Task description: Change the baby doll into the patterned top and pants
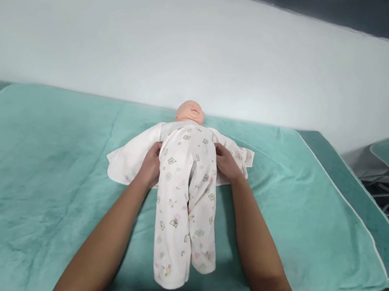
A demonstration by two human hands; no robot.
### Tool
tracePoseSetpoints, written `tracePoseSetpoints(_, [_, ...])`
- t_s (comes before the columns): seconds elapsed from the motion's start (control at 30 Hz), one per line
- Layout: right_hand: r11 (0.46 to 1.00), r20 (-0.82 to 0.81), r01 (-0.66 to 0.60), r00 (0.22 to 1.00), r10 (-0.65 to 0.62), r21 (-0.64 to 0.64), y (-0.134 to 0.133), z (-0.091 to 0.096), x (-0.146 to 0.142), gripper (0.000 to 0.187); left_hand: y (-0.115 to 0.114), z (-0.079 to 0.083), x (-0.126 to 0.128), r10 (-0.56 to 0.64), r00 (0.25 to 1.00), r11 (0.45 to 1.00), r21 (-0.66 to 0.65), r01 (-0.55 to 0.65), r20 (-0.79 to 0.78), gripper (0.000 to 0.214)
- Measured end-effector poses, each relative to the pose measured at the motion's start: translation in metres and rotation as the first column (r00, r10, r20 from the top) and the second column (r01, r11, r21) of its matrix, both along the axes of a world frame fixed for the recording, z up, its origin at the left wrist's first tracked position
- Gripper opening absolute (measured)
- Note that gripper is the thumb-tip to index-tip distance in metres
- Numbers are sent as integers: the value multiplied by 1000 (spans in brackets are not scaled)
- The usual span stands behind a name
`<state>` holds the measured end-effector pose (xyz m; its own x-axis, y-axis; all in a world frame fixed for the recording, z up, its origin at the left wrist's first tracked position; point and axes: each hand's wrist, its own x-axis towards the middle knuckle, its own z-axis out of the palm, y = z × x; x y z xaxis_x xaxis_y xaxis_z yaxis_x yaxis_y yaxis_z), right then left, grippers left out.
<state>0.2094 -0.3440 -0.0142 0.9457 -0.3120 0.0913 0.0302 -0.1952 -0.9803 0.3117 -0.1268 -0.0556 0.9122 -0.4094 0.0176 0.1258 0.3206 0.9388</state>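
One green cloth spreads across the frame from the left. Left of centre, a white shirt fans out, its side plain and its lower corner rounded. Next comes the left hand, against the pants' edge. At centre, a bald doll lies head uppermost, the pants over its front: white, printed with small green, pink and yellow figures, legs hanging toward lower centre. Right of centre, the right hand meets their other edge. Hands well apart; hidden fingertips, so I cannot tell their grip.
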Motion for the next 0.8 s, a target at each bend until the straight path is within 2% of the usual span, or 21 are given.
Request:
tracePoseSetpoints(0.07, [998,26,66,997,-66,-23,4,-3,4,21,-3,1,-2,95,995,995,5,-95,33,35])
tracePoseSetpoints(0.13, [972,61,204,978,-198,-115,7,-6,9,17,-5,0,-3,152,987,988,-5,-152,51,33])
tracePoseSetpoints(0.2, [910,78,339,941,-330,-241,11,-9,13,16,-7,-2,-4,177,983,984,-22,-176,43,32])
tracePoseSetpoints(0.27, [855,77,392,917,-390,-338,12,-10,15,19,-9,-3,-4,183,983,983,-35,-182,27,32])
tracePoseSetpoints(0.3, [851,78,386,920,-385,-357,11,-10,14,21,-9,-4,-3,185,982,982,-42,-184,23,31])
tracePoseSetpoints(0.37, [902,59,296,954,-293,-314,7,-7,10,21,-9,-4,-2,173,985,983,-60,-172,9,30])
tracePoseSetpoints(0.43, [978,-9,144,989,-147,-151,-1,-4,5,22,-7,-5,1,116,993,989,-88,-119,-36,32])
tracePoseSetpoints(0.47, [996,-44,80,996,-82,-47,-5,-3,2,24,-5,-6,3,69,995,992,-104,-76,-68,35])
tracePoseSetpoints(0.53, [994,-90,26,996,-17,107,-13,-1,-1,29,-1,-8,8,-28,993,993,-121,14,-117,40])
tracePoseSetpoints(0.57, [990,-100,26,995,-13,136,-16,-1,-2,30,1,-9,10,-70,990,991,-118,55,-124,43])
tracePoseSetpoints(0.67, [993,-108,12,994,1,120,-20,1,-4,29,8,-13,16,-183,978,982,-71,177,-97,48])
tracePoseSetpoints(0.8, [992,-95,-104,989,111,69,-18,2,-5,21,15,-15,19,-308,951,950,31,309,-40,43])
